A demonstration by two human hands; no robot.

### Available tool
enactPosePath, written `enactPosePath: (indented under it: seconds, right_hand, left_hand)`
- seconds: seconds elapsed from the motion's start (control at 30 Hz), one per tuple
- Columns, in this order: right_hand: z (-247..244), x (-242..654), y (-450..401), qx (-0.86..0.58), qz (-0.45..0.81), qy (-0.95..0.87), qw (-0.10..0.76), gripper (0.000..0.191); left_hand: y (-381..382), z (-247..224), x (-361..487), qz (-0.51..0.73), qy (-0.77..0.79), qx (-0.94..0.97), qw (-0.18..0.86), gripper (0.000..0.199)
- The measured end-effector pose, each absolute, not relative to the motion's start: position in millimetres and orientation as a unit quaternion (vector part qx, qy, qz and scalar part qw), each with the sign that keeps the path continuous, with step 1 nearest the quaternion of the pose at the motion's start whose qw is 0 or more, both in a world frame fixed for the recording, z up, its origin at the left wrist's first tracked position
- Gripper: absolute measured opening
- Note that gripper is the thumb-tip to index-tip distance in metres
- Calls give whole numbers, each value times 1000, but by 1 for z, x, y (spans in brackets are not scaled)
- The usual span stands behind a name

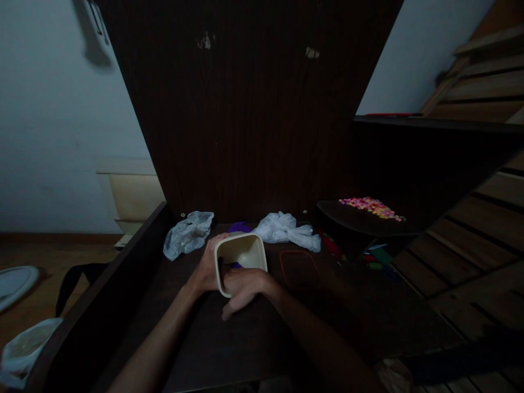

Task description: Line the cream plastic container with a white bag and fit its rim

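A cream-coloured plastic container (256, 246) is tipped on its side, its square mouth facing me. Wrapped round its left side, my left hand (208, 270) grips it, with the fingers partly hidden behind the wall. My right hand (248, 283) reaches in over the lower rim. Its thumb sticks out apart from the fingers, whose tips are hidden inside. A bit of something purple (236, 265) shows within the container. Directly behind stands or lies another purple item (238, 227), mostly covered by the container.
A crumpled clear plastic bag (188, 234) lies at back left, a white plastic bag (282, 228) at back right. A reddish square frame, perhaps a lid (299, 252), lies to the right. Small pink and yellow pieces (370, 207) cover a dark corner shelf. A raised side board (102, 289) borders the left.
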State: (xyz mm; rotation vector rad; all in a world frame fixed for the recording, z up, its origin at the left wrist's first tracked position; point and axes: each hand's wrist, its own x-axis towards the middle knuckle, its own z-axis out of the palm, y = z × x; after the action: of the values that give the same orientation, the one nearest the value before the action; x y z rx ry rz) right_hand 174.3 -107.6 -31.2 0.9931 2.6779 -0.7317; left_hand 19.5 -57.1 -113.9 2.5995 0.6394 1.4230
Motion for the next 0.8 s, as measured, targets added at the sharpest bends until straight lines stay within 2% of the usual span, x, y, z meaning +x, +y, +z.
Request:
enactPosePath:
  seconds: [0.1, 0.2, 0.3, 0.53, 0.8]
  right_hand:
    - [-26, 184, -129, 342, -238, 908, 27, 102]
    - [-23, 194, -153, 336, -214, 917, 31, 114]
    - [-23, 203, -173, 343, -199, 916, 58, 111]
    - [-29, 204, -170, 495, -123, 850, 132, 108]
    - [-27, 179, -109, 467, -203, 829, 231, 93]
  left_hand:
    - [-56, -114, 18, 462, 223, 857, 60, 105]
    - [-55, -115, 17, 468, 214, 855, 68, 104]
    - [-57, -112, 18, 465, 211, 856, 77, 110]
    - [-61, -105, 22, 460, 203, 862, 62, 115]
    - [-61, -107, 25, 449, 192, 872, 27, 119]
